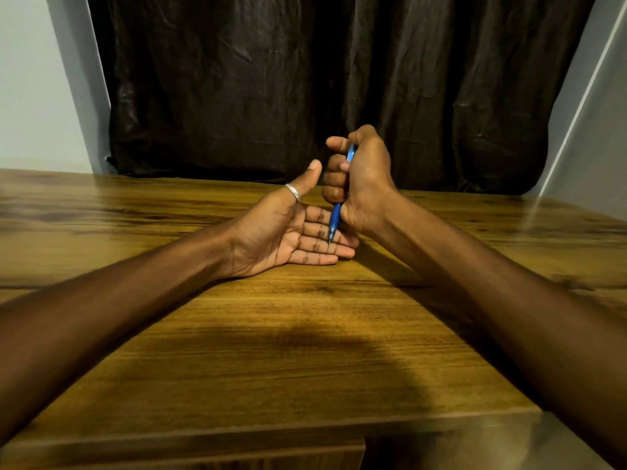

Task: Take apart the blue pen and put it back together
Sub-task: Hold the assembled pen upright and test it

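The blue pen [335,217] stands nearly upright in my right hand [359,181], which is closed in a fist around its barrel, thumb near the top end. Its blue grip and metal tip stick out below the fist, the tip pointing down onto the fingers of my left hand [288,235]. My left hand lies palm up and flat on the wooden table [305,334], fingers together, thumb raised, a silver ring on the thumb. The pen's middle is hidden inside the fist.
A dark brown curtain [305,79] hangs behind the table's far edge, with pale walls [34,79] on both sides. The table's near edge [203,439] runs along the bottom of the view. Both forearms rest over the tabletop.
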Demonstrator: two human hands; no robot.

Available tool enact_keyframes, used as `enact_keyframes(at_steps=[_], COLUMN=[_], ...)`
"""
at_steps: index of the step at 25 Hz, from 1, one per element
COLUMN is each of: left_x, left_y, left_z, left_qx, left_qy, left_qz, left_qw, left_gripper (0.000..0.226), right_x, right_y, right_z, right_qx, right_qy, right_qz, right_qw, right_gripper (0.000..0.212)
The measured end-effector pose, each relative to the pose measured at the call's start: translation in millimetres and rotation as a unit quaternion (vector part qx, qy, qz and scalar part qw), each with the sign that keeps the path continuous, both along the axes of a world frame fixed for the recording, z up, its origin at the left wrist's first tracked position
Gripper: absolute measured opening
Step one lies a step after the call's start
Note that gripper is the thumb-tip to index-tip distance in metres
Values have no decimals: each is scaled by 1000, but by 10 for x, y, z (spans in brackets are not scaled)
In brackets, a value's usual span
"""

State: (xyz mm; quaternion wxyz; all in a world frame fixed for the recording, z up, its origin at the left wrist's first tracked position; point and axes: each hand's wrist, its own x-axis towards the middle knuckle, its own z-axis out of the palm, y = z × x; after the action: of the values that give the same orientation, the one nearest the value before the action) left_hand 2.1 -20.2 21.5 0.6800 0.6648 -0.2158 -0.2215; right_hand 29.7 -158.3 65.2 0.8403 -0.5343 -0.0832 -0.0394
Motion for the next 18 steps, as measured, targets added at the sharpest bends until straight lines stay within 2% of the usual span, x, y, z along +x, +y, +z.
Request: enact_keyframes(at_steps=[3,5,8,13,18], left_x=[-35,-51,-59,-41,-40], left_y=[-46,-56,-26,-40,-46], left_z=[-26,-39,-39,-66,-81], left_qx=[16,31,56,91,93], left_qy=[-32,-41,-63,-107,-121], left_qz=[17,8,-16,2,6], left_qw=[999,999,996,990,988], left_gripper=[60,50,60,83,80], right_x=[-3,-6,-5,2,13], right_y=[-5,-21,-52,-84,-84], right_z=[16,32,49,65,91], right_qx=[-1,-1,6,14,24], right_qy=[10,14,11,8,12], right_qz=[-1,-1,-1,-7,-7], right_qw=[1000,1000,1000,1000,1000], right_gripper=[33,33,33,31,26])
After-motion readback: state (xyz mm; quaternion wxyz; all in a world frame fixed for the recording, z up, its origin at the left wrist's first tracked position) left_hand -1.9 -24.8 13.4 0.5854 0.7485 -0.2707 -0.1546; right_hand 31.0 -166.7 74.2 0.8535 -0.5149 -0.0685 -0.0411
